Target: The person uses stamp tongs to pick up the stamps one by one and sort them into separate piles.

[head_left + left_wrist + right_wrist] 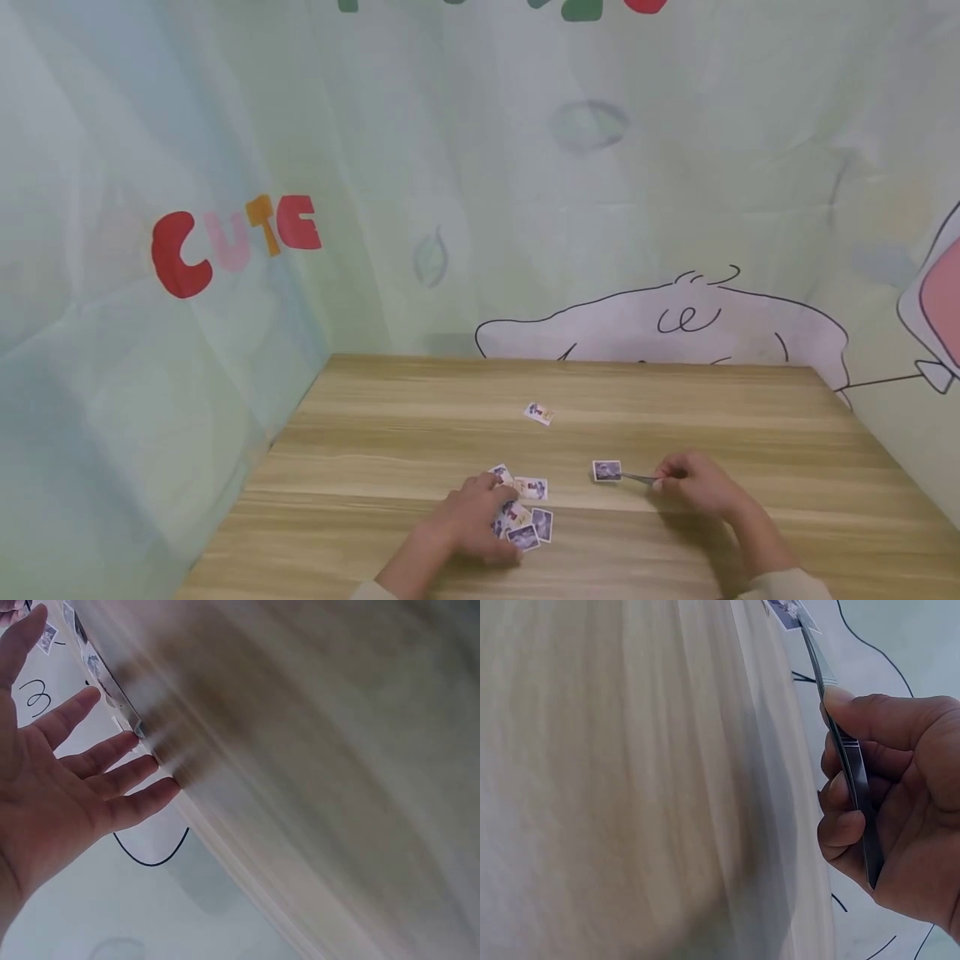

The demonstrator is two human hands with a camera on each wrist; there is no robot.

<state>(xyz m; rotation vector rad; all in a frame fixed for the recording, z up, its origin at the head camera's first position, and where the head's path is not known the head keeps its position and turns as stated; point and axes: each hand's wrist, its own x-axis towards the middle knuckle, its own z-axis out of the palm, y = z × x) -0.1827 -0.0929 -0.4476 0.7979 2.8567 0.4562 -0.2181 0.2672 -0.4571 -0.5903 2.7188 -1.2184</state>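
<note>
My right hand (697, 483) holds a pair of metal tweezers (861, 787) between thumb and curled fingers. The tweezers' tips pinch a small dark picture card (607, 472) by its edge, above the tabletop. My left hand (468, 521) lies at the left side of a loose cluster of small cards, fingers spread and fairly straight, fingertips at the table. In that cluster, a dark-faced card (523, 537) overlaps its neighbours, another dark card (542, 525) sits beside it, and a light card (532, 488) with coloured figures lies farther back. My left fingers partly cover the cluster.
One light card (539, 413) lies apart, farther back on the wood-grain table (420, 400). Behind the table hangs a pale green printed cloth (465, 167) with cartoon outlines, and it continues along the left side with coloured letters.
</note>
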